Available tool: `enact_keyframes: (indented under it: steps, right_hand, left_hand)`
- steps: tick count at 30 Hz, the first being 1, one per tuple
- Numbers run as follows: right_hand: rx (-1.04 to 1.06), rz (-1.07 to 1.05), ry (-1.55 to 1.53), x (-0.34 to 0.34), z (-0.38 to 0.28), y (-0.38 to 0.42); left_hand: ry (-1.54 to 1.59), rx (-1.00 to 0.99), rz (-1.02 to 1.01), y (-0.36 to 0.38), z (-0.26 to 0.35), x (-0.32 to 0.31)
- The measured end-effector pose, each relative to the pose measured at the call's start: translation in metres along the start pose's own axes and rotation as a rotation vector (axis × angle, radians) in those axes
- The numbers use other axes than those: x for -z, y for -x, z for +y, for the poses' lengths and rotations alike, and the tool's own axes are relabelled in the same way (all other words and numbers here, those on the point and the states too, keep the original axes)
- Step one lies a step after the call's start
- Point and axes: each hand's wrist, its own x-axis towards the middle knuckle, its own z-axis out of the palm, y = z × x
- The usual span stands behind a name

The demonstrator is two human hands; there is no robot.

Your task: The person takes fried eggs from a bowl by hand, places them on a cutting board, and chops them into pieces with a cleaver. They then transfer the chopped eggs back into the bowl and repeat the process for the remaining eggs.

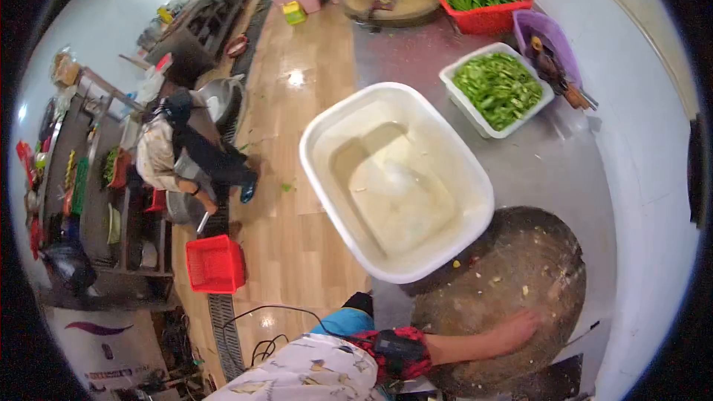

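My right hand (516, 330) reaches over the round wooden chopping block (475, 297), low on the right. It is at the block's surface, among small pale scraps. Blur hides how its fingers are set, and I make out nothing held in it. A red cuff with a dark band wraps the forearm, below a white patterned sleeve (319, 367). Just beyond the block stands a large white tub (464, 163) with cloudy water and a few pale bits in it. My left hand is not visible.
On the metal table (416, 59) are a white basin (451, 78) of cut green vegetables, a purple basket (572, 48) and a red basket (479, 22) of long greens. A second chopping block (356, 4) lies farther off. A co-worker (160, 152) bends near a red basket (215, 263) on the floor.
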Motion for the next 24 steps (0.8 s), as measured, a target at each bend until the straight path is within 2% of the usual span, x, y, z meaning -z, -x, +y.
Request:
enact_keyframes:
  steps: [1, 2, 3, 4, 5, 6, 7, 8, 9, 10, 11, 12, 14, 16, 19, 23, 24]
  right_hand:
    - [0.003, 0.039, 0.001, -0.004, -0.007, 0.004]
    - [-0.238, -0.037, -0.304, -0.001, -0.016, 0.006]
    - [-0.447, -0.102, -0.627, 0.007, -0.016, 0.002]
    - [-0.221, -0.089, -0.442, 0.020, 0.049, -0.031]
    - [-0.008, -0.035, -0.248, 0.033, 0.114, -0.066]
    - [-0.532, -0.166, -0.949, 0.020, 0.032, -0.016]
    - [-0.359, -0.064, -0.789, 0.006, 0.014, 0.002]
    - [-0.209, 0.014, -0.618, -0.005, 0.005, 0.008]
    - [-0.199, 0.069, -0.634, -0.011, -0.007, 0.014]
    - [-0.196, -0.004, -0.540, -0.013, -0.019, 0.024]
    - [-0.194, -0.088, -0.446, -0.011, -0.024, 0.027]
    - [-0.199, -0.059, -0.457, -0.007, -0.017, 0.028]
    - [-0.168, -0.185, -0.477, -0.003, -0.002, 0.027]
    - [-0.186, -0.111, -0.446, -0.001, 0.003, 0.033]
    - [-0.232, -0.127, -0.494, 0.006, 0.001, 0.040]
    - [-0.286, -0.148, -0.507, 0.024, 0.024, 0.046]
    - [-0.297, -0.116, -0.521, 0.028, 0.025, 0.049]
  left_hand:
    - [0.188, 0.276, -0.241, 0.002, 0.004, 0.013]
    - [0.396, 0.529, -0.514, 0.003, 0.015, 0.026]
    - [0.349, 0.535, -0.578, -0.003, 0.021, 0.048]
    - [0.309, 0.525, -0.648, -0.004, 0.023, 0.061]
    - [0.326, 0.481, -0.576, 0.008, 0.020, 0.051]
    - [0.200, 0.270, -0.589, 0.020, 0.016, 0.060]
    - [0.197, 0.245, -0.541, 0.017, 0.023, 0.081]
    - [0.127, 0.113, -0.430, 0.018, 0.026, 0.094]
    - [0.045, -0.008, -0.307, 0.019, 0.023, 0.101]
    - [0.075, -0.037, -0.326, 0.019, 0.019, 0.102]
    - [0.003, 0.068, -0.560, 0.016, 0.014, 0.097]
    - [-0.083, 0.174, -0.792, 0.013, 0.010, 0.093]
    - [-0.164, 0.166, -0.503, -0.022, 0.006, 0.103]
    - [-0.253, 0.176, -0.281, -0.054, 0.001, 0.106]
    - [-0.317, 0.137, -0.362, -0.060, -0.024, 0.096]
    - [-0.262, 0.082, -0.399, -0.042, -0.026, 0.097]
    - [-0.199, 0.163, -0.419, -0.042, -0.018, 0.105]
